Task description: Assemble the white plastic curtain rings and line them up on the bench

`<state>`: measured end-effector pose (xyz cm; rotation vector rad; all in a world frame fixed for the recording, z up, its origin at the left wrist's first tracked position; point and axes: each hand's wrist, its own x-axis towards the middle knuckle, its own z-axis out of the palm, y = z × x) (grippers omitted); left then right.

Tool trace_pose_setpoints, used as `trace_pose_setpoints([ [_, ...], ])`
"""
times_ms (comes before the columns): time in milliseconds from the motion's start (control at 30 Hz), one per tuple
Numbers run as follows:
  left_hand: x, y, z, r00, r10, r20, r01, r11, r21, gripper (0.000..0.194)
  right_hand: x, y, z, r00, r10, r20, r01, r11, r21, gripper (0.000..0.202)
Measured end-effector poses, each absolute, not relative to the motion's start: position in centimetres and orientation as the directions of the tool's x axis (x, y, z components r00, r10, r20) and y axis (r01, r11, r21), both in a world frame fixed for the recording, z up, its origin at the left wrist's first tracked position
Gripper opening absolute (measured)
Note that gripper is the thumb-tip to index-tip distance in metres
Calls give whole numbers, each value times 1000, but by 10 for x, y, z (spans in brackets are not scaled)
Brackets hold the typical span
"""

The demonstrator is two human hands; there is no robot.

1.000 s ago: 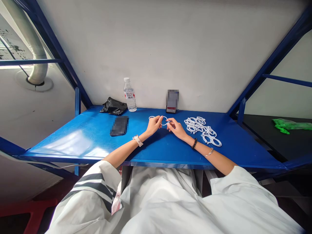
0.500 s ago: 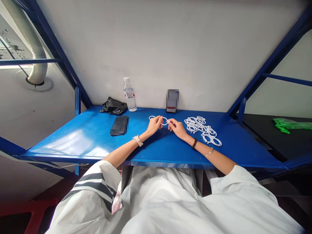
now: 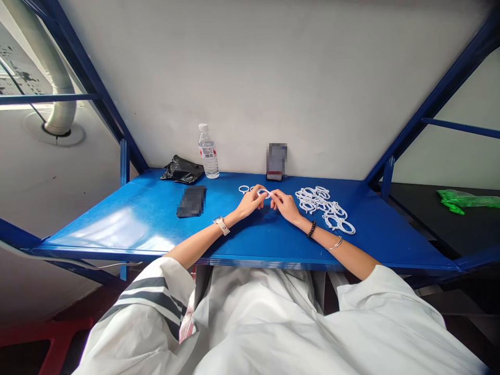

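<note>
Between my two hands, a little above the blue table (image 3: pixel 234 245), is a white ring (image 3: pixel 264 193). My left hand (image 3: pixel 251 201) pinches its left side. The fingers of my right hand (image 3: pixel 285 204) are closed on its right edge. Just behind my left hand, another white ring (image 3: pixel 244 189) lies on the table, with part of a further one beside it, partly hidden by the fingers. A loose pile of several white rings (image 3: pixel 322 203) lies to the right of my right hand.
At the back stand a water bottle (image 3: pixel 209 153) and a phone (image 3: pixel 276 162) leaning on the wall. A black plastic bag (image 3: pixel 182 170) and a dark flat object (image 3: pixel 191 201) lie on the left. Green items in clear plastic (image 3: pixel 464 200) are at far right.
The held ring has tilted flatter and shifted slightly up between my fingers. My left hand has moved a little to the right, showing more of the rings behind it.
</note>
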<state>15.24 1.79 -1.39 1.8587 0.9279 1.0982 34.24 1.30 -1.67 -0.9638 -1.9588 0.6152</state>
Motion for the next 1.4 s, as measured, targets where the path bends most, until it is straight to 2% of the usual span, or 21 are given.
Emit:
trace_pose_setpoints([
  [267, 154, 16, -13, 404, 848, 344, 223, -456, 862, 53, 343, 12, -15, -340, 803, 490, 399, 595, -698, 51],
  [833, 155, 21, -18, 401, 844, 356, 205, -461, 863, 54, 343, 13, -17, -380, 802, 460, 389, 590, -708, 52],
  [1400, 154, 26, -21, 420, 829, 369, 227, -490, 842, 59, 341, 13, -18, -444, 809, 384, 316, 543, -778, 53],
])
